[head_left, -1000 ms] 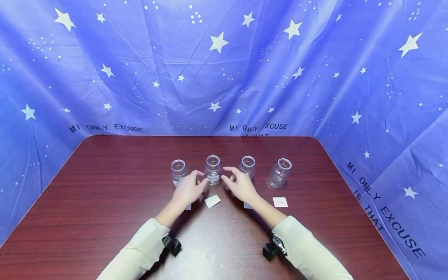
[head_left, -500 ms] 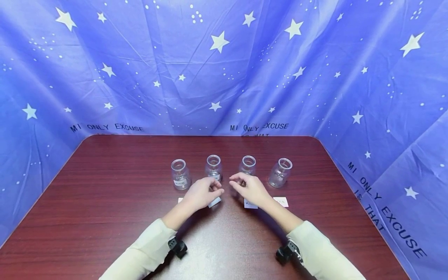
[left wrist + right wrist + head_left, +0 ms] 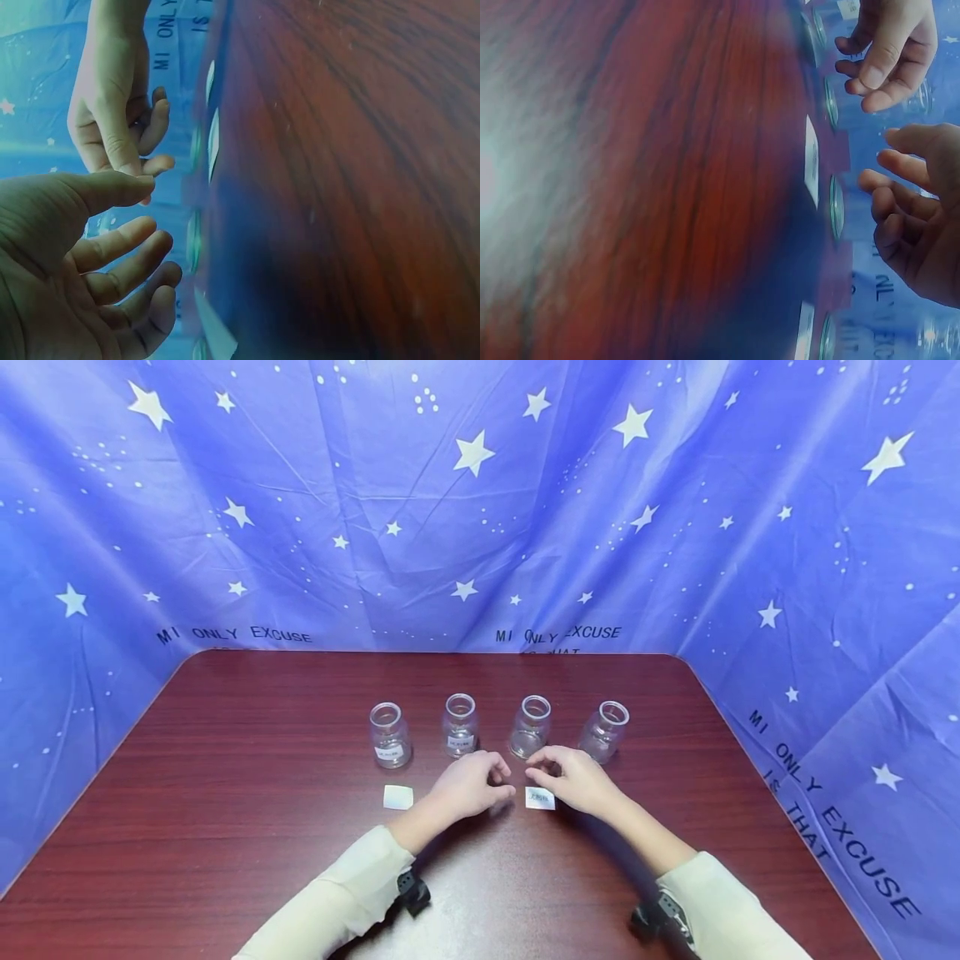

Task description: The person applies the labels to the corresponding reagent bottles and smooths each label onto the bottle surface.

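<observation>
Over the front of the row of glass jars, my left hand (image 3: 474, 783) hovers with loosely bent fingers and holds nothing. To its right, my right hand (image 3: 576, 779) hangs above the table, also relaxed and without anything in it. A small white printed paper label (image 3: 540, 797) lies just below the right fingertips. The far-left jar (image 3: 390, 739) and the second jar (image 3: 460, 731) bear printed labels low on their sides. The third jar (image 3: 530, 731) shows no label; the far-right jar (image 3: 603, 735) is partly covered by the right hand. All stand upright without lids.
Another white paper slip (image 3: 398, 797) lies in front of the far-left jar. The dark red wood-grain table (image 3: 187, 827) is backed by a blue star-patterned curtain (image 3: 405, 468). A black camera sits on each wrist.
Both hands have moved right and back toward the person, away from the second jar. The third jar and the far-left slip are uncovered; the hands now hide the second and far-right slips.
</observation>
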